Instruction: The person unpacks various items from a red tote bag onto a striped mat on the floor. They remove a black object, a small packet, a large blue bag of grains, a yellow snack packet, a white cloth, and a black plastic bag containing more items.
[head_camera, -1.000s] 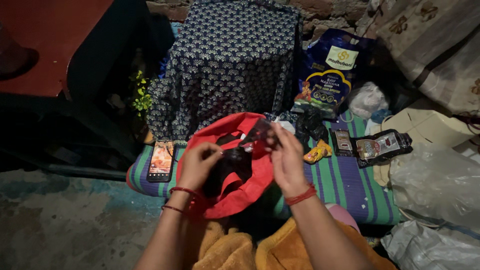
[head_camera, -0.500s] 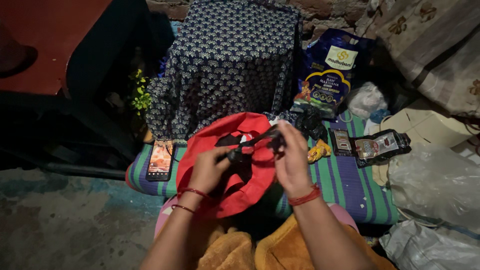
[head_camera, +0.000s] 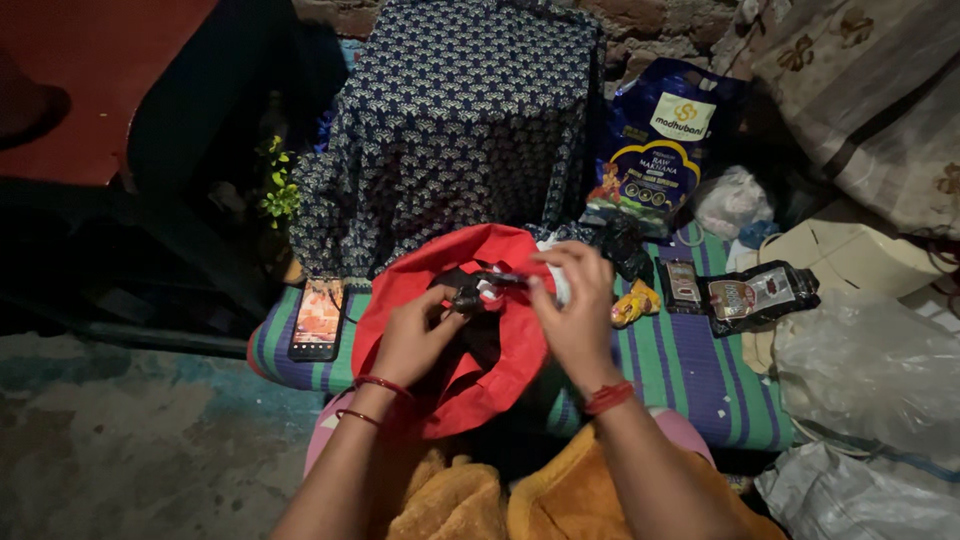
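While both hands are working over the red bag (head_camera: 455, 330) lying open on the striped mat (head_camera: 690, 370), keeping the pull short and even is looking wise | left hand (head_camera: 410, 335) and right hand (head_camera: 575, 310) are each pinching a small dark, twisted plastic bundle (head_camera: 478, 293), glossy and crumpled, above the bag's mouth.
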